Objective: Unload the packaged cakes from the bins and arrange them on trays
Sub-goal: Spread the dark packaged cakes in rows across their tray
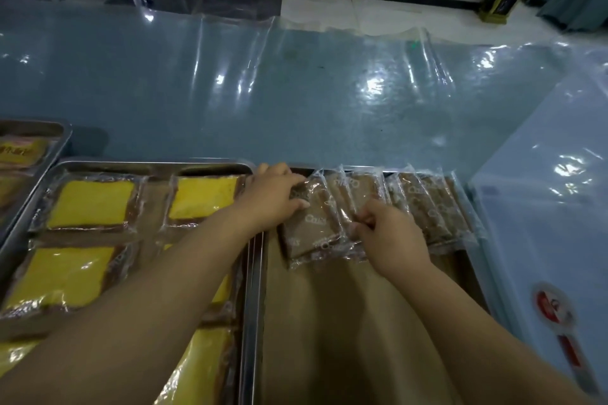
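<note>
A metal tray [329, 322] lined with brown paper lies in front of me on the right. Along its far edge several brown packaged cakes [427, 207] lean in an overlapping row. The nearest brown cake packet [316, 227] lies at the left end of that row. My left hand [273, 197] grips its far left corner, fingers curled over the top edge. My right hand [388, 233] pinches its right edge. A second metal tray [151, 166] to the left holds several yellow packaged cakes [92, 204] laid flat.
A third tray [62, 131] with yellow cakes shows at the far left edge. The table [296, 92] is covered in shiny blue plastic sheeting. A pale blue chest-like box [552, 207] with a red sticker stands at the right. Doors and floor lie beyond.
</note>
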Action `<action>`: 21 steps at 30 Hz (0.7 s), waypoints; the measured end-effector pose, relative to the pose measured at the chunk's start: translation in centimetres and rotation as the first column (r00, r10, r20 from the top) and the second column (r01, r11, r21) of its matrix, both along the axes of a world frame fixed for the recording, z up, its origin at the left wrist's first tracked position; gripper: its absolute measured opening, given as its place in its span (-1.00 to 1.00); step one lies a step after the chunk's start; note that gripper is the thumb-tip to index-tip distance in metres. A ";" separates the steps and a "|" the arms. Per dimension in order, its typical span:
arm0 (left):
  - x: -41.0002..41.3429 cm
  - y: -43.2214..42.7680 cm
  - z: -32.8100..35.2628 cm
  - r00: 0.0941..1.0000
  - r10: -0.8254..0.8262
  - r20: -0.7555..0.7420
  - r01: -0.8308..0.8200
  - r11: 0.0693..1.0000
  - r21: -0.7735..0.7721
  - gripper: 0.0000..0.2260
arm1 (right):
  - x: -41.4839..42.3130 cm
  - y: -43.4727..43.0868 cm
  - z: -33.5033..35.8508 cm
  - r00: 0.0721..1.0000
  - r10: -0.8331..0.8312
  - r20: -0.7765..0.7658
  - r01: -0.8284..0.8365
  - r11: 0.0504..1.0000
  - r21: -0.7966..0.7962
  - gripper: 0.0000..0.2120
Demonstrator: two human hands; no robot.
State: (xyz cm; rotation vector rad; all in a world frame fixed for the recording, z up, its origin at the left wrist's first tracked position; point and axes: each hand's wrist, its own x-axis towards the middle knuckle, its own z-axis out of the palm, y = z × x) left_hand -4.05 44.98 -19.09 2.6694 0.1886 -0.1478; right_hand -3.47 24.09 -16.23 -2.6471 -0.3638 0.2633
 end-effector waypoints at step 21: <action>-21.2 -10.8 1.7 0.884 0.451 0.124 -0.330 0.790 -0.517 -0.57 | -9.9 -13.5 1.9 0.960 -0.267 0.079 0.201 0.860 0.470 -0.76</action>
